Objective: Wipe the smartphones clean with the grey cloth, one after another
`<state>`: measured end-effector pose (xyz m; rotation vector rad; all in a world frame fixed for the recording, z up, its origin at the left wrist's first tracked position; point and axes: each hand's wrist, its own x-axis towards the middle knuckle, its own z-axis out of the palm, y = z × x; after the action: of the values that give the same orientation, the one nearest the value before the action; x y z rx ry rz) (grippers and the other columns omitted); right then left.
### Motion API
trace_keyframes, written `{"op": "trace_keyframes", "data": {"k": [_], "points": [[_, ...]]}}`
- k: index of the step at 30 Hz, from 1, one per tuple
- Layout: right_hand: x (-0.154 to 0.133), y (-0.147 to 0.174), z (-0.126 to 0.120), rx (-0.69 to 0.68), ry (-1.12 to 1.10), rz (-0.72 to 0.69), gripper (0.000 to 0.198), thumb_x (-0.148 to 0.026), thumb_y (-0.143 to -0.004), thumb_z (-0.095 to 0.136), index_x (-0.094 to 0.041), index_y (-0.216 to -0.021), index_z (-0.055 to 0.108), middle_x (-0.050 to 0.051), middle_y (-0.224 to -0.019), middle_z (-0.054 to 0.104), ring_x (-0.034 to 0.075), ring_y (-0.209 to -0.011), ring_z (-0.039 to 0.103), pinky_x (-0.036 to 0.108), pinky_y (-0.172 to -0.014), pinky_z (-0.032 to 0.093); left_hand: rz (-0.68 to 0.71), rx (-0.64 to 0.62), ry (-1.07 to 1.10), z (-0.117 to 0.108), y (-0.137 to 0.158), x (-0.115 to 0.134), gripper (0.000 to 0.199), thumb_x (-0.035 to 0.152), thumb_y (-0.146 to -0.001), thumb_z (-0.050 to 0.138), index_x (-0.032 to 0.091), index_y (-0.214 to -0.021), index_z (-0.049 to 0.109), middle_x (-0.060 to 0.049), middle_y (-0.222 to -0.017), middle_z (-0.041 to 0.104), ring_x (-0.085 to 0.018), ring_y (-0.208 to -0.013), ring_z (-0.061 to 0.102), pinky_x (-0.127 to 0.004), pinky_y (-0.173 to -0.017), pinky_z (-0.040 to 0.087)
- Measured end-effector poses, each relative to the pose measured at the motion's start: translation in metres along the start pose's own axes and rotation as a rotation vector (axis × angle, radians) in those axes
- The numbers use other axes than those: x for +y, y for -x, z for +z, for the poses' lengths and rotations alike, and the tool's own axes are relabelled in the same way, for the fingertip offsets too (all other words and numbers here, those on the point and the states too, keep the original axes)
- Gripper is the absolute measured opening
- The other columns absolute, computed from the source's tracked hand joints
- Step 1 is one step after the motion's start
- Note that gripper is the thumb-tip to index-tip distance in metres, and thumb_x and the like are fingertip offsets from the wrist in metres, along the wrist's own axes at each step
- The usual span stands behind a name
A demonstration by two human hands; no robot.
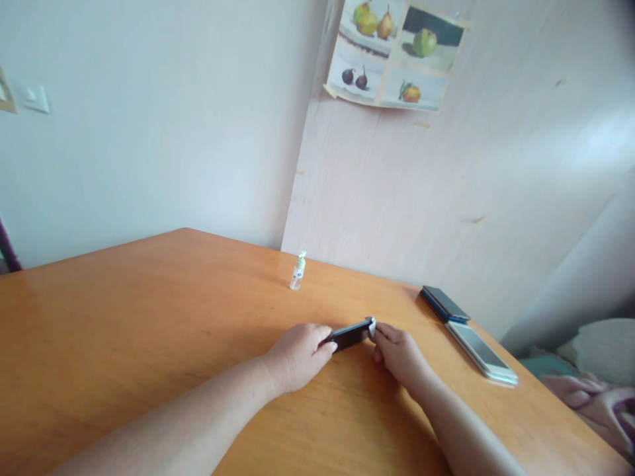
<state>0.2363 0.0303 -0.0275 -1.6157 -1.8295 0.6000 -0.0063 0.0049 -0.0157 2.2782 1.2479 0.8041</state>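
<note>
A dark smartphone is held tilted just over the table, its edge facing up. My left hand is closed on the phone's left end, thumb on the near side and fingers behind. At the opposite end, my right hand pinches a small white piece, which looks like a wipe or tissue, wrapped over the phone's edge. Part of this piece is hidden by the fingers. Beyond both hands, a small clear pump bottle with a pale green top stands upright.
On the right side of the orange-brown wooden table lie a dark phone in a blue case and a white phone, end to end near the edge. A wall with a fruit poster rises behind. Crumpled fabric sits beyond the right edge.
</note>
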Motion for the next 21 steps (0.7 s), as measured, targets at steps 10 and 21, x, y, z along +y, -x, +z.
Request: {"op": "trace_keyframes", "data": {"k": [10,21], "points": [[0.005,0.0,-0.003,-0.019,0.229,-0.093,0.024,-0.032,-0.087,0.048,-0.023,-0.067,0.058,0.001,-0.069,0.067,0.019,-0.069,0.06,0.026,-0.061,0.036,-0.058,0.056,0.091,0.003,-0.004,-0.008,0.019,0.03,-0.092,0.046,0.021,-0.096,0.062,-0.004,-0.09,0.069,-0.02,-0.084,0.063,-0.027,-0.07,0.044],[-0.007,0.002,-0.003,0.012,0.273,-0.144,0.026,-0.029,-0.091,0.046,-0.025,-0.087,0.072,0.003,-0.088,0.073,0.019,-0.081,0.063,0.026,-0.073,0.041,-0.13,0.05,0.278,0.006,-0.002,-0.009,0.031,0.035,-0.088,0.051,0.022,-0.115,0.06,-0.004,-0.102,0.07,-0.021,-0.093,0.064,-0.03,-0.082,0.049]]}}
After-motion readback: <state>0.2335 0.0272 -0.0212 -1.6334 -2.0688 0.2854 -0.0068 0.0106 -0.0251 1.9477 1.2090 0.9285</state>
